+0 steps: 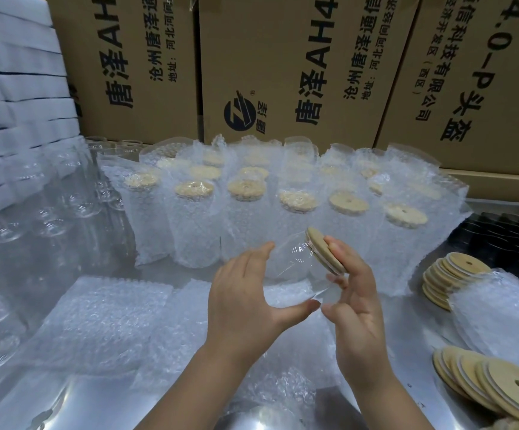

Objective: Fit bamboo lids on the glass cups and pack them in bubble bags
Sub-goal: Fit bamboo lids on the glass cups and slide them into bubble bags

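1. The cardboard boxes (283, 57) with black print stand as a wall from 11 to 2 o'clock, behind everything.
2. The shiny metal table (81, 408) fills the lower part, from 8 to 4 o'clock.
3. A stack of white foam sheets (13, 88) rises at 10 o'clock.
4. The packed cups (245, 212), each upright in its bubble bag with a bamboo lid on top, stand in rows at 12 o'clock, just before the boxes.
5. The empty glass cups (44, 218) without lids stand close together at 9 o'clock.
6. The flat bubble bags (103, 318) lie on the table at 7 o'clock, some overlapping.
7. A black tray (515, 240) is at 3 o'clock; I cannot tell what it holds.
8. Two rows of loose bamboo lids lean on each other: one row (450, 274) at 3 o'clock, the other row (484, 386) at 4 o'clock. A bubble bag (500, 311) lies between them.
9. My left hand (242, 299) grips the glass cup (292, 262) in the centre, above the table: fingers over its body, thumb under it. The cup is tilted, its mouth toward 2 o'clock.
10. My right hand (357, 308) is spread, with straight fingers touching the lid.
11. The bamboo lid (324, 251) sits on the mouth of the cup.
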